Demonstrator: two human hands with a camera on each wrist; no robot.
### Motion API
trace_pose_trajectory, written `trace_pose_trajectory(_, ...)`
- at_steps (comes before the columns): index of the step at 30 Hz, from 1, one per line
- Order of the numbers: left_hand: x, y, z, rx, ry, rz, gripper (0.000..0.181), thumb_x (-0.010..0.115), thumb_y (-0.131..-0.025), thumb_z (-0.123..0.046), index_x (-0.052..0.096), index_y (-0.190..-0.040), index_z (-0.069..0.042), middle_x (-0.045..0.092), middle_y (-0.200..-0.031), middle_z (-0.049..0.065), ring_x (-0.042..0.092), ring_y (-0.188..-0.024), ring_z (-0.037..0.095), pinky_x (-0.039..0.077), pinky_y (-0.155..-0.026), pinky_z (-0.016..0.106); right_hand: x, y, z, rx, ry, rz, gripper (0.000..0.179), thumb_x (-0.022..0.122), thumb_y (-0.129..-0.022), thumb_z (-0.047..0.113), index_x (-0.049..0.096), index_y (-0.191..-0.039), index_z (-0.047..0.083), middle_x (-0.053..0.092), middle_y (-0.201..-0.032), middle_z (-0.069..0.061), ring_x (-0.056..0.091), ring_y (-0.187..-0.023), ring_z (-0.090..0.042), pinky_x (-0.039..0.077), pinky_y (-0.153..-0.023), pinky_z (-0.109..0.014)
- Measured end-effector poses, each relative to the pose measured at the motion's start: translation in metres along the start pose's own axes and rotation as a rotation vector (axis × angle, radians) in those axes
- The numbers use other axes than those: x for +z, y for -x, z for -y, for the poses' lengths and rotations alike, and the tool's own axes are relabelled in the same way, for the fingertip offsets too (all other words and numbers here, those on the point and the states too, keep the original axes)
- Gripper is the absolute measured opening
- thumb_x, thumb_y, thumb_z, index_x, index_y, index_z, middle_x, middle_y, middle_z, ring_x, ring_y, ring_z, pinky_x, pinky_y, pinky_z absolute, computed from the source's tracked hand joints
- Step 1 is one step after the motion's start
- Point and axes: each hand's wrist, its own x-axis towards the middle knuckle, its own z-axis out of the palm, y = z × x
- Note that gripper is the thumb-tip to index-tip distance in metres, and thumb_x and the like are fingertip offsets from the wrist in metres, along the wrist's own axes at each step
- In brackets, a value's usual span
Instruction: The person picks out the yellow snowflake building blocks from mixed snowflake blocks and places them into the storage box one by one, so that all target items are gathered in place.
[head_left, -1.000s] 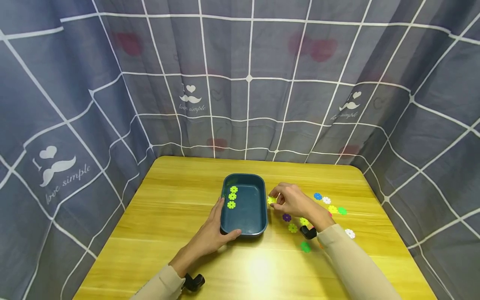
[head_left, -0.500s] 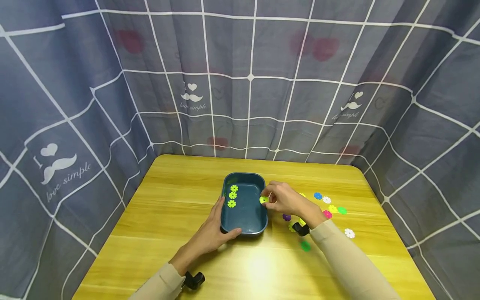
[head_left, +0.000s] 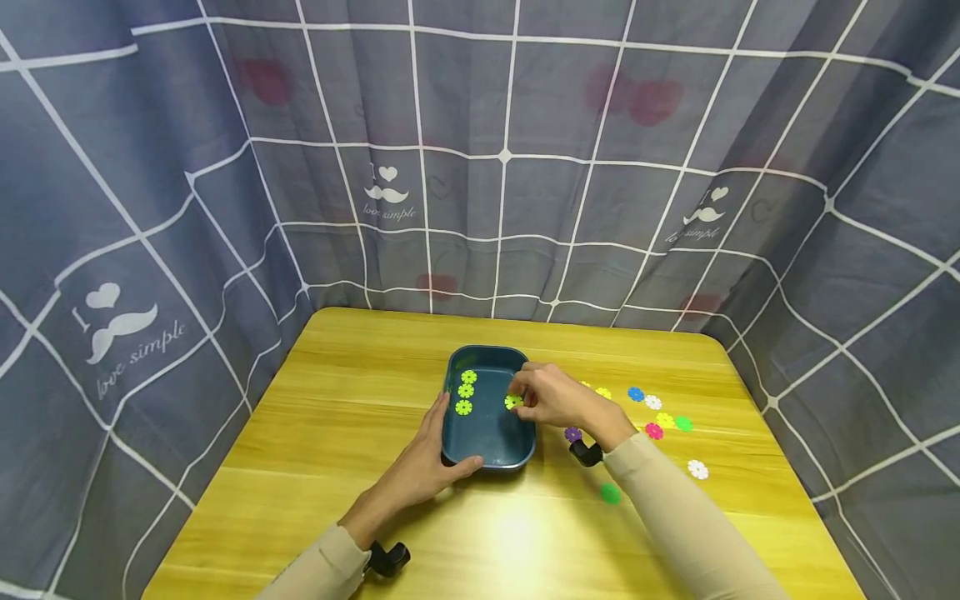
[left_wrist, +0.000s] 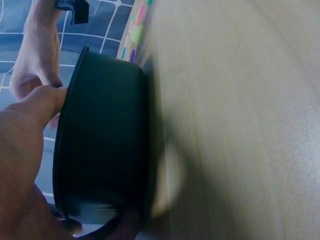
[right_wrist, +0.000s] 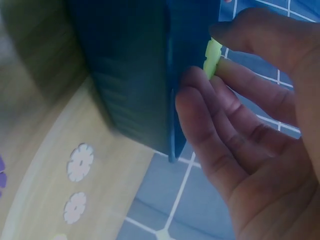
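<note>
A dark blue-green plastic tray [head_left: 491, 437] stands on the wooden table. Along its left wall lie three yellow-green flower-shaped discs [head_left: 463, 407] in a column. My left hand [head_left: 427, 462] holds the tray's near left corner, fingers on the left side and thumb over the near rim; the left wrist view shows the thumb at the rim of the tray [left_wrist: 100, 130]. Over the tray's right half, my right hand [head_left: 558, 396] pinches another yellow-green disc [right_wrist: 212, 57] between thumb and fingers. The right wrist view has this disc edge-on, just past the tray rim.
Loose flower-shaped discs lie scattered right of the tray, among them purple [head_left: 572, 434], blue [head_left: 636, 393], magenta [head_left: 654, 431], white [head_left: 697, 469] and green [head_left: 611, 493]. My right forearm covers part of that area. A grey checked curtain [head_left: 465, 200] surrounds the table [head_left: 360, 375].
My right hand has moved left with the pinched disc, from beside the tray's right rim to over its inside. The left hand and the tray have stayed put.
</note>
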Motion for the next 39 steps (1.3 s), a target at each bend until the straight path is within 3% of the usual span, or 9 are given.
trace_pose_trajectory(39, 0.004, -0.002, 0.004, 0.025, -0.031, -0.014, 0.126, 0.087, -0.105, -0.052, 0.003, -0.189, -0.011, 0.008, -0.198, 0.020, 0.041, -0.172, 0.054, 0.046, -0.132, 0.074, 0.021, -0.051, 0.023, -0.003, 0.027, 0.125, 0.022, 0.091, -0.103, 0.015, 0.086, -0.123, 0.008, 0.079, -0.123, -0.009, 0.082, -0.091, -0.013, 0.067, -0.082, -0.021)
